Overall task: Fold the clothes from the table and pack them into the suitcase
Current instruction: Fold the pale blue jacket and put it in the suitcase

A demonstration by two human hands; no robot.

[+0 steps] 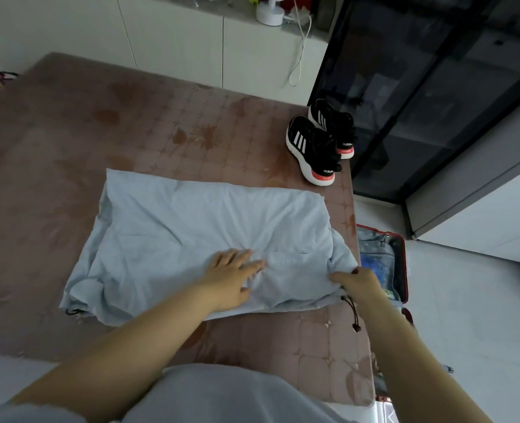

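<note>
A pale blue garment (191, 230) lies spread and partly folded on the table (106, 123), which has a brownish patterned cover. My left hand (232, 277) presses flat on the cloth near its front edge, fingers straight. My right hand (358, 280) pinches the garment's right edge, where a dark drawstring (352, 312) hangs down. Another drawstring end (72, 311) shows at the garment's left front corner. An open red suitcase (400, 264) lies on the floor to the right of the table, with blue items inside; most of it is hidden by the table and my right arm.
A pair of black sneakers (319, 145) with white stripes stands at the table's far right edge. A dark glass cabinet (435, 96) rises at the right. White cupboards (176, 41) line the back, with a small white fan (271, 10) on top.
</note>
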